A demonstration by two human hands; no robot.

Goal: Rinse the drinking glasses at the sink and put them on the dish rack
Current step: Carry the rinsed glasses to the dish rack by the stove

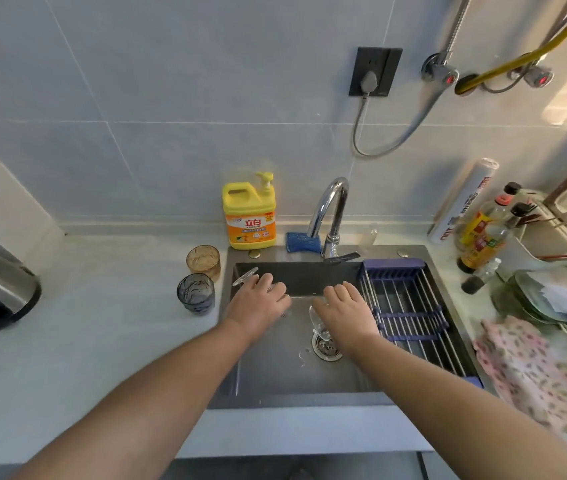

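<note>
Clear glass (320,323), perhaps under right hand (347,310)

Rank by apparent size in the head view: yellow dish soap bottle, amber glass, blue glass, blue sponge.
1. yellow dish soap bottle
2. blue glass and amber glass: alike, blue sits nearer the camera
3. blue sponge

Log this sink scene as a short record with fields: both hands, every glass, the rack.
left hand: over the sink, fingers straight, holding nothing
right hand: lies over a clear glass near the drain; grip hidden
second clear glass: far left corner of the sink, by the left fingertips
amber glass: upright on the counter, left of the sink
blue-grey glass: upright, just in front of the amber one
dish rack: spans the sink's right side, no glass on it yet
</note>
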